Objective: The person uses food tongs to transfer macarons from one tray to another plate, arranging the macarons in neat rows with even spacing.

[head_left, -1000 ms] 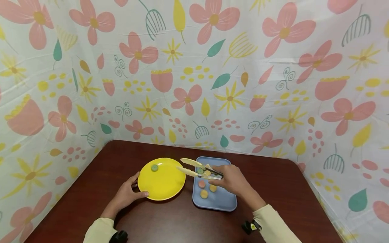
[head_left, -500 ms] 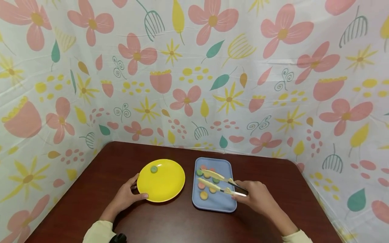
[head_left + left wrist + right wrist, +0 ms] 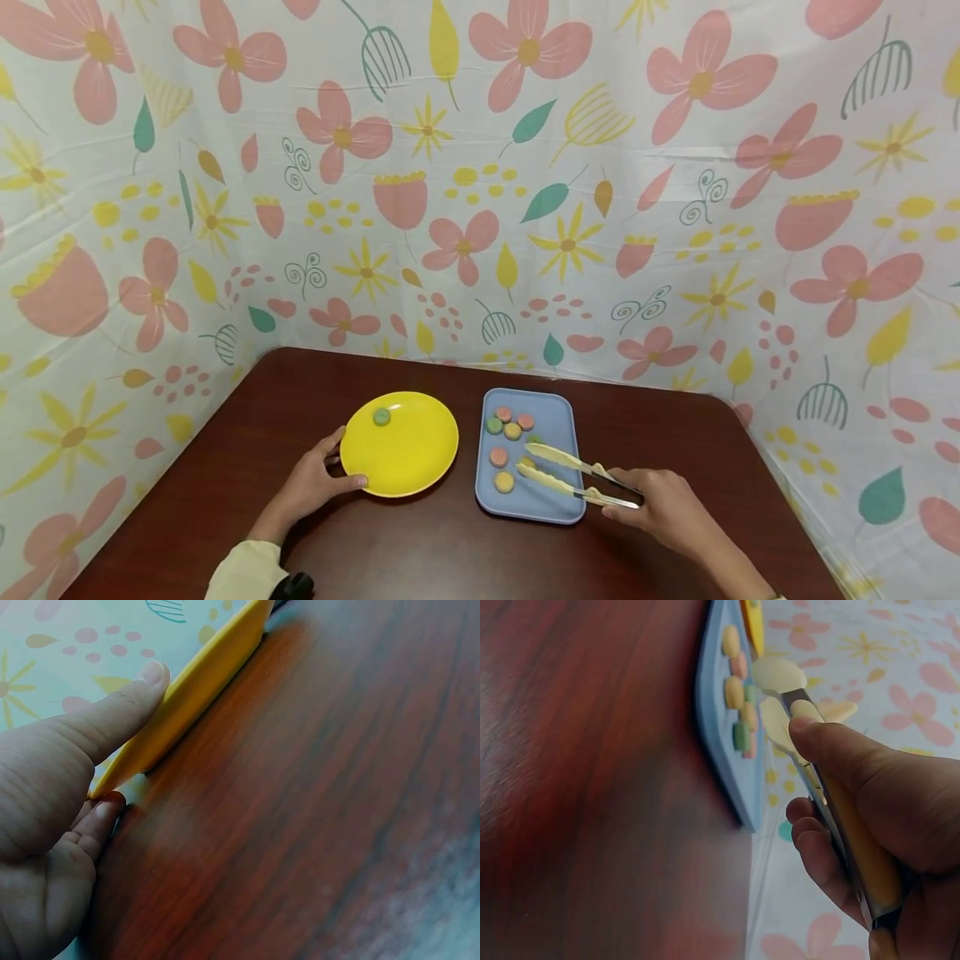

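My left hand grips the near left rim of a round yellow plate, thumb on top and fingers beneath, as the left wrist view also shows. One small green macaron-like disc lies towards the back of the plate. Cream-tipped tongs are held in my right hand, their arms spread and nothing between the tips. The tips hover over the right part of a blue tray, overlapping a yellow disc and a green disc.
Several more pink, yellow and green discs lie on the tray, mostly along its left side and back. Plate and tray stand side by side on a dark brown table. A flowered cloth hangs behind and at both sides.
The right hand has drawn the tongs from the plate's right edge back rightward and nearer over the tray. Their tips now point over its right half. Left hand and plate stay put.
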Action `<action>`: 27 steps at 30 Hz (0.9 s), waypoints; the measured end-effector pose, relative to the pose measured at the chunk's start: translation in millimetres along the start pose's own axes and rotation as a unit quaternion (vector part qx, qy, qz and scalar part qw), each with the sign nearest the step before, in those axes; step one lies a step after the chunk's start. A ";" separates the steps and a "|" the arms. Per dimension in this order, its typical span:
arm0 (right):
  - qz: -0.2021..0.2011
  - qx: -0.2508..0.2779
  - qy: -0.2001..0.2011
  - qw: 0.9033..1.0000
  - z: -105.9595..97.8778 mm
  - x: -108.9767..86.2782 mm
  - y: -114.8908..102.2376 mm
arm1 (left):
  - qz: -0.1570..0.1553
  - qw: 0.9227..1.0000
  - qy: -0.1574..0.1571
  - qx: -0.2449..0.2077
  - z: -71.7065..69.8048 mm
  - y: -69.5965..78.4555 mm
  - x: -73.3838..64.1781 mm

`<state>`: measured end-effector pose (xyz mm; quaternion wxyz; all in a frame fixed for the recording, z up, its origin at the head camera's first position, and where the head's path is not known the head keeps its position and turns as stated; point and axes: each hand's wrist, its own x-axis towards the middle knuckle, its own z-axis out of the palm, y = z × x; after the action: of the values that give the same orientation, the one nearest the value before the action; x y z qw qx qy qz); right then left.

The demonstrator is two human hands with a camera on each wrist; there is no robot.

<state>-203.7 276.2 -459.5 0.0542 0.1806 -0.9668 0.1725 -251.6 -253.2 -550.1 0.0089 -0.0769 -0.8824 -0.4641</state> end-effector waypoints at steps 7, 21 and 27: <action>0.026 0.000 -0.011 1.000 10.1 -3.3 9.3 | -0.001 1.000 -0.001 -0.003 -0.5 1.3 -0.1; 0.016 0.006 -0.019 1.000 16.5 -5.8 14.1 | -0.001 1.000 -0.002 -0.001 -1.1 0.1 -0.8; 0.023 0.020 -0.025 0.999 18.1 -5.3 14.6 | 0.002 1.000 -0.002 -0.001 -1.7 -0.8 -0.7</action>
<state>-204.9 284.3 -481.8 0.0229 0.1640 -0.9681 0.1880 -251.1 -255.1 -549.8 0.0079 -0.0792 -0.8818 -0.4648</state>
